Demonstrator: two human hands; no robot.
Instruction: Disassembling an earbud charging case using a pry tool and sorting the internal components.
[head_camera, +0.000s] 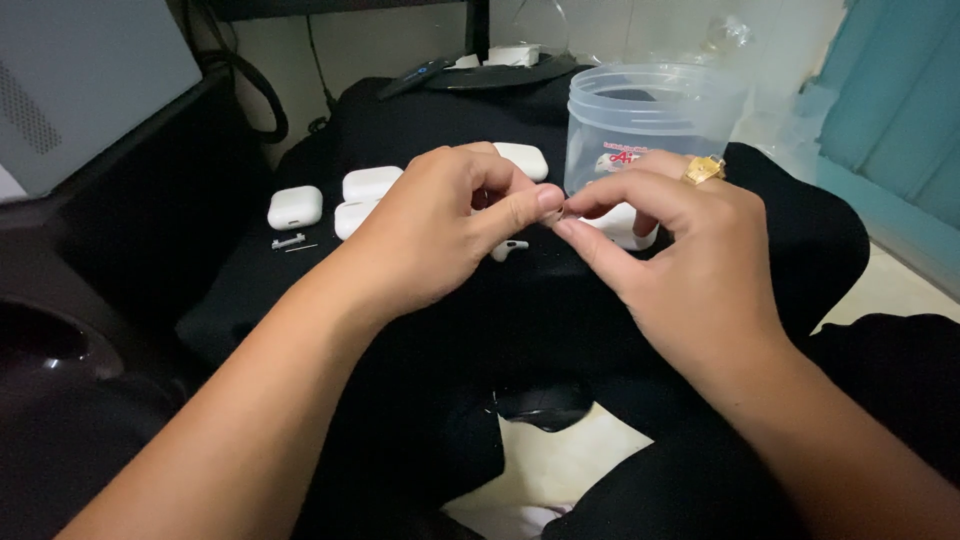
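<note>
Pinching tiny part between left hand (440, 225) and right hand (665, 235) fingertips, both grips pressed together; I judge it light, fragile, slippery; white earbud (510, 247) below.

a black cloth (300, 280) covers the low surface. behind it stands a pale, off-white wall (400, 45), with a dark looped cable (262, 90) hanging before it. a grey perforated box (80, 80) fills the upper left corner. teal curtain fabric (900, 90) hangs at right above a light tiled floor (880, 285). the lighting is dim.
</note>
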